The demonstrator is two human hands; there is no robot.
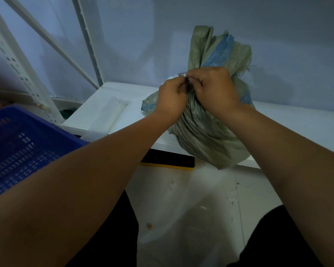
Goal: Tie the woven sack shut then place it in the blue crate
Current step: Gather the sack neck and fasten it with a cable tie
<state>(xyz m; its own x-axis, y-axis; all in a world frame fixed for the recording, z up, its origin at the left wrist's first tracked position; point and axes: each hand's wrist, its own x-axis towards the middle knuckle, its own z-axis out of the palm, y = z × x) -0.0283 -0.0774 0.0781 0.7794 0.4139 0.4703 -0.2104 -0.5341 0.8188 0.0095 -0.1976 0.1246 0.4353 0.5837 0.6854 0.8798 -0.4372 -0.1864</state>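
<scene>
My bare forearms reach in from the bottom of the frame, over dark trousers and a scuffed white floor, and meet at the neck of the sack. My left hand is curled tight, thumb and fingers pinching a white strip at the gathered neck. My right hand lies over the neck just beside it, fingers curled and pinching the same strip, the two hands touching at the knuckles. The grey-green sack stands upright on a white ledge against the wall, its base bulging over the front edge, its loose mouth with a blue stripe fanning up above my hands. The blue crate sits low at left, well apart from the sack and partly hidden by my left arm. A white slotted rack rises behind the crate. A black slab with a yellow edge lies under the ledge.
</scene>
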